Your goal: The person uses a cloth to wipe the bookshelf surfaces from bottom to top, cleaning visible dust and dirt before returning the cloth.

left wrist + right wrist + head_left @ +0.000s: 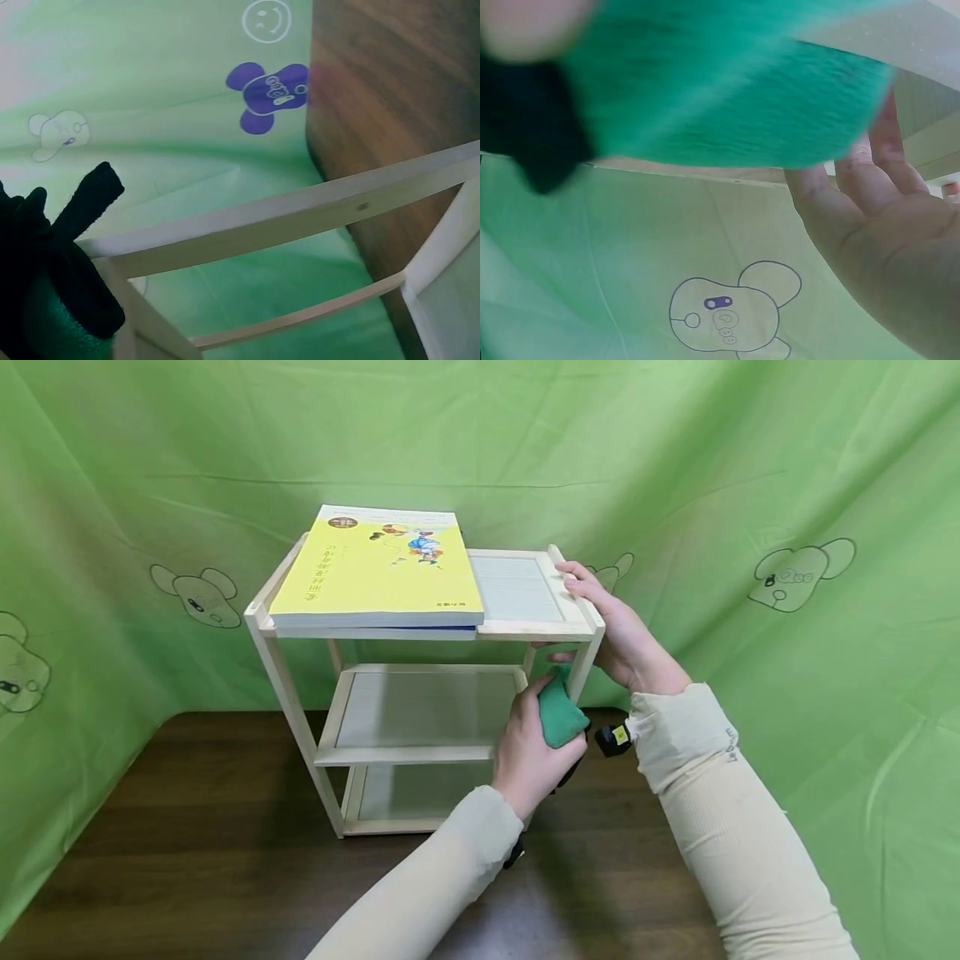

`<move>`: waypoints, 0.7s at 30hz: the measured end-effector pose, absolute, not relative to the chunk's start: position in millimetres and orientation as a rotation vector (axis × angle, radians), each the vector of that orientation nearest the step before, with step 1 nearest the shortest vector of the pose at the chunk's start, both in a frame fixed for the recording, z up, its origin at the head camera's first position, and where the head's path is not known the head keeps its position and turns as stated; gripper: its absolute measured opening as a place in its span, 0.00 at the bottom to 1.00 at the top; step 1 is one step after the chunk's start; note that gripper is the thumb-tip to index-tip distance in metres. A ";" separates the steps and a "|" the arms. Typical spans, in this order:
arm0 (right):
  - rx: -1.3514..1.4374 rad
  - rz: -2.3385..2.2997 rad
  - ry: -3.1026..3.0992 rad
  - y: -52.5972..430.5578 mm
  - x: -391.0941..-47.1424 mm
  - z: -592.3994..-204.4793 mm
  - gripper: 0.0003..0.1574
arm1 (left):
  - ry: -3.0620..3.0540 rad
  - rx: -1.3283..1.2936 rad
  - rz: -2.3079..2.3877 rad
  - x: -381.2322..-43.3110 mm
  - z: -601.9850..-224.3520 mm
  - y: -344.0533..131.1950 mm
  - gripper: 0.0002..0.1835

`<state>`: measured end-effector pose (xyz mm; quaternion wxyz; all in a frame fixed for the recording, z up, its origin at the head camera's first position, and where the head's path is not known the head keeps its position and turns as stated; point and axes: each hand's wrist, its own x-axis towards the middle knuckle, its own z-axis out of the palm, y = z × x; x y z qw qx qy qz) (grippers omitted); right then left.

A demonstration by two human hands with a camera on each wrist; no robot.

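A light wooden three-tier shelf (408, 756) stands in front of me. At its front right post, my left hand (528, 743) grips a folded green cloth (561, 714), which lies against the post just below the top tier. In the left wrist view, part of the green cloth (64, 322) shows beneath a black strap (86, 202). My right hand (626, 639) holds the right side of the top tier, some fingers over the rail and others below it. The right wrist view has the cloth (742, 112) close up, with my right hand (892, 210) beside it.
A yellow-covered book (382, 568) lies on top of other books on the left of the top tier. Green fabric (480, 435) with animal-face drawings hangs behind and at both sides. Dark wooden floor (225, 860) lies under the shelf.
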<state>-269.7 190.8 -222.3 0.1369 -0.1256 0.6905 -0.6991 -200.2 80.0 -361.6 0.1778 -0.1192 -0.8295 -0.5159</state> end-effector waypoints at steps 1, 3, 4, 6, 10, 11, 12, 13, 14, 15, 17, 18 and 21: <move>-0.356 -2.020 2.000 190.8 -269.4 -222.2 0.25 | -2.354 -0.334 -1.439 -199.8 -364.0 79.8 0.41; -0.345 -2.018 2.003 190.6 -269.1 -222.0 0.25 | -2.368 -0.330 -1.402 -199.1 -368.6 79.1 0.41; -0.345 -2.017 2.002 190.6 -268.9 -222.0 0.25 | -2.374 -0.330 -1.386 -198.6 -370.8 78.8 0.41; -0.342 -2.012 2.006 190.5 -269.1 -222.4 0.25 | -2.380 -0.333 -1.365 -197.8 -374.6 78.2 0.40; -0.352 -2.001 2.009 190.9 -268.3 -221.7 0.25 | -2.368 -0.348 -1.378 -196.0 -378.3 77.9 0.40; -0.352 -1.998 2.012 190.8 -268.4 -221.6 0.25 | -2.358 -0.350 -1.394 -195.8 -378.5 77.9 0.40; -0.356 -1.996 2.011 190.8 -268.3 -221.5 0.25 | -2.350 -0.348 -1.415 -195.7 -378.7 77.8 0.39; -0.358 -1.996 2.010 190.8 -268.1 -221.3 0.25 | -2.345 -0.344 -1.433 -195.5 -378.7 77.7 0.39; -0.357 -1.997 2.011 191.0 -267.9 -221.4 0.25 | -2.340 -0.339 -1.452 -195.3 -378.8 77.7 0.39; -0.356 -1.998 2.011 190.9 -267.8 -221.2 0.26 | -2.337 -0.329 -1.468 -195.2 -378.5 77.6 0.40; -0.357 -1.998 2.009 190.6 -267.3 -221.0 0.26 | -2.325 -0.315 -1.501 -194.7 -378.0 77.2 0.40; -0.357 -1.998 2.008 190.5 -266.9 -221.0 0.26 | -2.325 -0.305 -1.509 -194.3 -377.7 77.1 0.40; -0.356 -1.999 2.011 190.5 -266.1 -221.3 0.26 | -2.317 -0.289 -1.524 -192.9 -377.1 76.9 0.41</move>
